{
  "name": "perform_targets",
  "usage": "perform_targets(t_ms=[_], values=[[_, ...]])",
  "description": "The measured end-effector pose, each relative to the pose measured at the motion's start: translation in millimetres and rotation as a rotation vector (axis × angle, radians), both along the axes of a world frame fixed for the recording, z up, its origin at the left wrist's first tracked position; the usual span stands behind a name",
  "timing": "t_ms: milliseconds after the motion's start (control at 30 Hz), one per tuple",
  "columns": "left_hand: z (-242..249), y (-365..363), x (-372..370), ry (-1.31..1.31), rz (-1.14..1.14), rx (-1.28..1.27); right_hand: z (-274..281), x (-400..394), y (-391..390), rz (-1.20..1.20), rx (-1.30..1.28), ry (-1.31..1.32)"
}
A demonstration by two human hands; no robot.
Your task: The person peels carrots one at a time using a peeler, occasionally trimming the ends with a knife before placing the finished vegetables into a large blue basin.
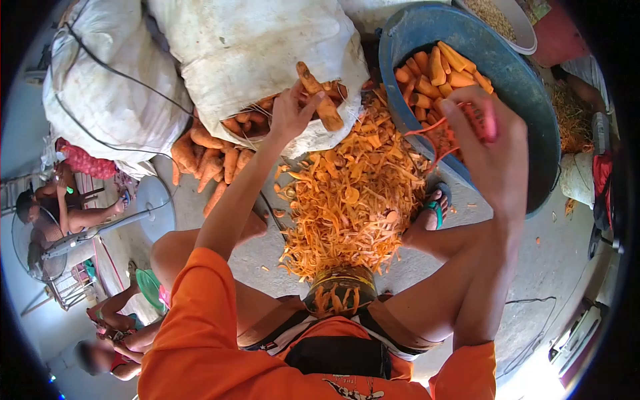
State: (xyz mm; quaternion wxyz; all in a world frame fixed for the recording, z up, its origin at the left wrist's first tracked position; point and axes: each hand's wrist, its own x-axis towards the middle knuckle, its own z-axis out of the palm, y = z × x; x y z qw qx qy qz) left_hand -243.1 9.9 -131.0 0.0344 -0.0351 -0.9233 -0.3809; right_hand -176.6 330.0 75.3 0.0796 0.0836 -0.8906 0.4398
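My left hand (291, 115) is closed round an unpeeled carrot (328, 112) with brown, dirty skin, raised in front of the open mouth of a white sack (267, 47). More unpeeled carrots (208, 157) spill from the sack onto the floor. In my right hand (493, 143) is a red peeler (445, 139), held over the near edge of a blue tub (537, 127). Peeled orange carrots (437, 70) fill part of the tub. Between my legs a big heap of carrot peelings (350, 193) covers the floor.
A second full white sack (110, 80) stands at the left, with a dark cable across it. A standing fan (100, 233) is farther left. Two people sit beyond it. Against my lap is a round container (340, 283) with peelings on it. A pale basin (510, 23) is behind the tub.
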Motion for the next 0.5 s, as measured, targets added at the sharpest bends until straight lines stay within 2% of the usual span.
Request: perform_targets(t_ms=[33,100,167,200,300,333,433,500], values=[[12,1,7,-0.029,-0.012,0.142,1,2,-3,0.014,0.155,0.003],[36,2,26,-0.101,-0.023,0.222,-1,6,-10,0.048,0.206,0.023],[69,10,53,-0.176,0.002,0.408,-14,12,-18,0.115,0.28,0.259],[99,17,70,-0.239,0.006,0.363,-17,16,-22,0.128,0.303,0.251],[123,18,104,-0.234,-0.027,0.25,-26,27,-36,0.207,0.41,0.261],[138,24,121,-0.183,-0.019,0.282,-31,31,-41,0.202,0.416,0.258],[154,24,157,-0.265,-0.04,0.281,-49,46,-61,0.266,0.459,0.266],[154,26,178,-0.227,-0.036,0.352,-55,54,-73,0.337,0.439,0.289]])
